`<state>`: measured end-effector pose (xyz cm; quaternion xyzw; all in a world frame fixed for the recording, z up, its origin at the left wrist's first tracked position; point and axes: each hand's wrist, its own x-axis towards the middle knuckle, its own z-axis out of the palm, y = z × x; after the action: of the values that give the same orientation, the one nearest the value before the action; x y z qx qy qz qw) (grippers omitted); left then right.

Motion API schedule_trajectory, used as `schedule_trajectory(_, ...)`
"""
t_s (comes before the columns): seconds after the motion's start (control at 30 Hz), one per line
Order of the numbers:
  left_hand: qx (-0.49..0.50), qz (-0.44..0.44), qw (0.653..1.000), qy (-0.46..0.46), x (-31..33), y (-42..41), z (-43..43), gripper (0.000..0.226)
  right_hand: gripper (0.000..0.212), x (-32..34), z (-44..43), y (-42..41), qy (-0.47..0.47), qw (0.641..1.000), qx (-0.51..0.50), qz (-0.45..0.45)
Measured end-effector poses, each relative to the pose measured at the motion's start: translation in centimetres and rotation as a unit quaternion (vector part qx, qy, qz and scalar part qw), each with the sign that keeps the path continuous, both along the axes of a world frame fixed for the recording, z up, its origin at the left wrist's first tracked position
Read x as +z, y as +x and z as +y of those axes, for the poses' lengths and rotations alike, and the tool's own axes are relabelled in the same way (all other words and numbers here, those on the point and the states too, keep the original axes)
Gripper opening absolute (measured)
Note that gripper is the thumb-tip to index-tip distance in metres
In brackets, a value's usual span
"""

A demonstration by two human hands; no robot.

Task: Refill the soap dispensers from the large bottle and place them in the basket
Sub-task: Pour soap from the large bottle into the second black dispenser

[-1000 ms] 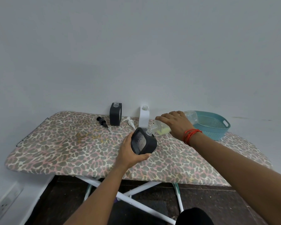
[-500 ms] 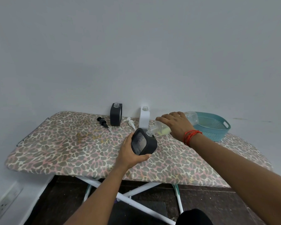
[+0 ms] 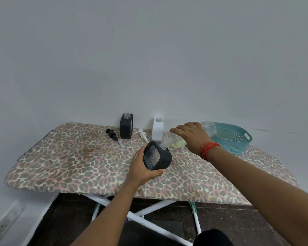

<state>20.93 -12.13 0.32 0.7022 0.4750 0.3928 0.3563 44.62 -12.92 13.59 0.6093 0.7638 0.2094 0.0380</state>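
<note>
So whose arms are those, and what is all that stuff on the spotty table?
No machine here. A person wears a camera on the head, so you see their own two arms. The left hand holds a tilted black soap dispenser. The right hand grips the large bottle, its neck at the dispenser's mouth. On the spotty ironing board stand another black dispenser and a white dispenser, both without tops. A black pump and a white pump lie beside them. A teal basket sits at the right.
</note>
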Motion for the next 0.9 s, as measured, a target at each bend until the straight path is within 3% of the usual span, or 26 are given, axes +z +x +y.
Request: schedule_trajectory(0.9, 0.004, 0.018, 1.0, -0.001, -0.12, -0.07, 0.17, 0.132, 0.084, -0.2, 0.08, -0.07, 0.004, 1.0, -0.004, -0.013)
